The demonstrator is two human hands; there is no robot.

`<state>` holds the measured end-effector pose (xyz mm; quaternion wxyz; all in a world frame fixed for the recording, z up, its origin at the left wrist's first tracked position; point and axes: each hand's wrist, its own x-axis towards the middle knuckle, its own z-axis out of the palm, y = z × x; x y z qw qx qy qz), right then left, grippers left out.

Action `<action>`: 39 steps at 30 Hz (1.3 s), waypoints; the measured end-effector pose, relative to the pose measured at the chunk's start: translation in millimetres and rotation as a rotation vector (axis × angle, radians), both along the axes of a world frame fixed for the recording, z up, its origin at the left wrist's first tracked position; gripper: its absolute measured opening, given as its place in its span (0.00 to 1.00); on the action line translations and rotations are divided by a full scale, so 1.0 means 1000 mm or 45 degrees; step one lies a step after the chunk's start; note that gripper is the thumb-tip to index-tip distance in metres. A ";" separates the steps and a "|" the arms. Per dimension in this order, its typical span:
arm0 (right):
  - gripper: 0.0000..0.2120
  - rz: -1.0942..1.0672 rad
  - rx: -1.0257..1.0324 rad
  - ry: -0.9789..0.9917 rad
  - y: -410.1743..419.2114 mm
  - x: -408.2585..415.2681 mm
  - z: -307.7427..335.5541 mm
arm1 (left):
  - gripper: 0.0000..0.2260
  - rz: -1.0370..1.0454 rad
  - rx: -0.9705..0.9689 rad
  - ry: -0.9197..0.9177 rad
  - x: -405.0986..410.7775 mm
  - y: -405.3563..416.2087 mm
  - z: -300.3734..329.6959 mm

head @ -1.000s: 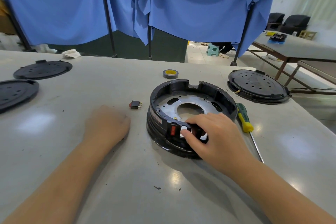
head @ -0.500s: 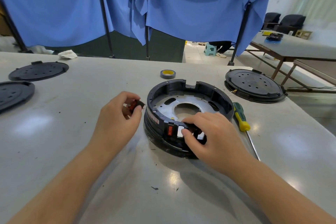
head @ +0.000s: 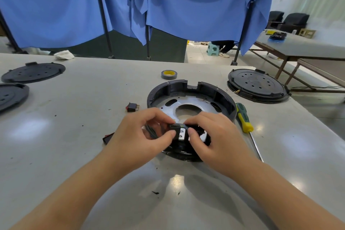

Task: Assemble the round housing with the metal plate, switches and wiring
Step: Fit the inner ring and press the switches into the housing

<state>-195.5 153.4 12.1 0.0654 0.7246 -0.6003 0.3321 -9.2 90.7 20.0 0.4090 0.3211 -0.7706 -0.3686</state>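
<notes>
Pinching a small black switch point(head: 175, 126) between thumb and forefinger, my left hand point(head: 143, 136) holds it at the near rim of the round housing point(head: 190, 115). My right hand point(head: 214, 140) grips that rim beside it, thumb curled on the wall. Inside the black housing lies a silver metal plate point(head: 194, 102). I count two loose switches: one point(head: 133, 107) left of the housing, another point(head: 108, 138) half hidden by my left wrist.
</notes>
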 end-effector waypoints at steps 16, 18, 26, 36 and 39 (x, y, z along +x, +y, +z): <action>0.08 0.027 -0.032 -0.013 -0.001 -0.001 0.000 | 0.10 -0.075 -0.142 -0.136 -0.004 0.001 -0.007; 0.08 0.035 -0.042 -0.017 -0.001 -0.001 0.000 | 0.11 -0.058 -0.173 -0.136 -0.006 0.003 -0.008; 0.08 0.053 -0.051 -0.030 -0.001 -0.001 0.000 | 0.12 0.025 -0.277 -0.106 -0.016 0.011 -0.013; 0.09 0.056 -0.025 -0.002 0.000 -0.002 0.001 | 0.09 0.052 -0.182 -0.080 -0.016 0.009 -0.012; 0.08 0.058 -0.028 -0.007 0.001 -0.002 0.001 | 0.07 0.042 -0.182 -0.096 -0.015 0.009 -0.011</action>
